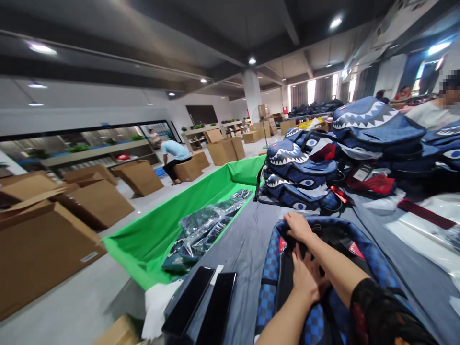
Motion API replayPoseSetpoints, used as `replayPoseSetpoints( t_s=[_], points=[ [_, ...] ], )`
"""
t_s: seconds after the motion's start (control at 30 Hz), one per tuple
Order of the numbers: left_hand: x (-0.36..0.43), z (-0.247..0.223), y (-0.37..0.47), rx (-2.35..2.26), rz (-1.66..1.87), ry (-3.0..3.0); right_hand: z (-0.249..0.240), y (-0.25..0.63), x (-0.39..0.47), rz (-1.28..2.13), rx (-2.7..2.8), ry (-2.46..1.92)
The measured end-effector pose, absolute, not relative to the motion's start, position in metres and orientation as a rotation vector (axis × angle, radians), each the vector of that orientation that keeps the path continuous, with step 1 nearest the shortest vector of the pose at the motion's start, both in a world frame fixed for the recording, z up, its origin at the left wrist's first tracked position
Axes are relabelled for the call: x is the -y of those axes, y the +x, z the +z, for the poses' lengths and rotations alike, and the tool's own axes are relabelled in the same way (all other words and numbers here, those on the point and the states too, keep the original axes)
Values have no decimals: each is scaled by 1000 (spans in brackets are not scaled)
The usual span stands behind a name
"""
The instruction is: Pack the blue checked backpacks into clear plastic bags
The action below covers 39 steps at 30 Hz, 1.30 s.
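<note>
A blue checkered backpack [268, 292] lies on the grey cloth-covered table [239, 254], its black back side and straps facing up. My left hand [305, 275] rests on the black part of the backpack with its fingers spread. Beyond it, my right hand [298, 226] is at the top edge of the backpack, fingers bent over the rim; what its fingertips hold, if anything, is hidden. Stacked shark-face backpacks [302, 177] sit just past this one.
A green fabric bin [151, 239] with plastic-wrapped bags [204, 225] runs along the table's left side. Two black boxes [217, 306] lie near the front edge. Clear plastic [427, 230] is at right. Cardboard boxes [97, 201] and a seated person [176, 152] are farther left.
</note>
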State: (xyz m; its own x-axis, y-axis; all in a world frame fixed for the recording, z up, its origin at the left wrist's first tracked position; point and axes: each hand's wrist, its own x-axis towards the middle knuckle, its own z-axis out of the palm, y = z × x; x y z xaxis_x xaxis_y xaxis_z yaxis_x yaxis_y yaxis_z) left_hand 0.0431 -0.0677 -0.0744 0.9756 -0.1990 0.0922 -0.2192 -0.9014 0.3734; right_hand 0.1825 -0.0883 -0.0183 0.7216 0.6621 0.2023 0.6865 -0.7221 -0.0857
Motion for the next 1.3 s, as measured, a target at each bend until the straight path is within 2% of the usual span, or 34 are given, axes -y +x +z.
replayPoseSetpoints(
  t_s=[0.2,0.3,0.43,0.63,0.73,0.87,0.97,1.07,1.13,1.23,1.3],
  points=[
    [76,-73,45,102,172,2610,-11,117,197,-414,1003,-2643],
    [78,-70,56,78,273,2597,-35,82,246,-309,988,-2711],
    [75,-47,67,11,228,2557,-70,47,246,-329,903,-2943],
    [63,-13,-11,661,-93,2525,-73,45,223,-402,850,-2920],
    [70,-27,-46,954,-133,2605,-74,49,225,-447,806,-2882],
    [85,-61,-49,1052,-56,2765,-74,57,232,-486,713,-2823],
    [88,-72,-41,1052,15,2772,-56,51,237,-480,776,-2753],
    [82,-66,-28,1025,-21,2778,-27,24,241,-353,1267,-2489],
    [73,-59,-16,1038,-23,2778,-17,0,241,-87,1659,-2236],
    [58,-59,-1,798,170,2826,-30,-25,236,311,1837,-2049],
    [51,-66,1,577,269,2835,-52,-29,232,321,1847,-2010]
  ],
)
